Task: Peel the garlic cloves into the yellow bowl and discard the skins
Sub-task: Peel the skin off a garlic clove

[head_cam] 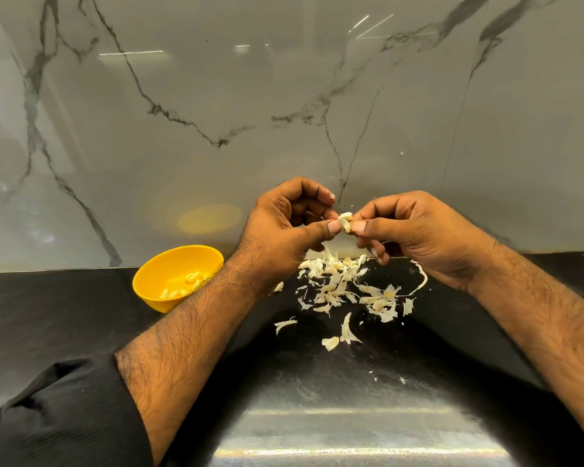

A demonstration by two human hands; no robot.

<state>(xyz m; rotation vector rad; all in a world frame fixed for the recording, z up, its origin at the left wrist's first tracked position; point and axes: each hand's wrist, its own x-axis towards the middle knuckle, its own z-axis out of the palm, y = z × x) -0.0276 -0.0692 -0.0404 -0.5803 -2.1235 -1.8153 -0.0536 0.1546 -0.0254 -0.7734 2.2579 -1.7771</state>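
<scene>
A small garlic clove (346, 221) with skin partly loose is held in the air between both hands, above the counter. My left hand (285, 227) pinches it from the left with thumb and fingers. My right hand (415, 230) pinches it from the right. The yellow bowl (155, 281) stands on the black counter to the left, behind my left forearm, with several peeled cloves (179, 288) inside. A pile of pale garlic skins (348, 291) lies on the counter under my hands.
The black counter (64, 315) meets a grey marble-patterned wall (216, 112) right behind the bowl and the skins. More scraps of skin (338, 335) lie scattered nearer to me. A black sleeve (64, 416) covers my left upper arm.
</scene>
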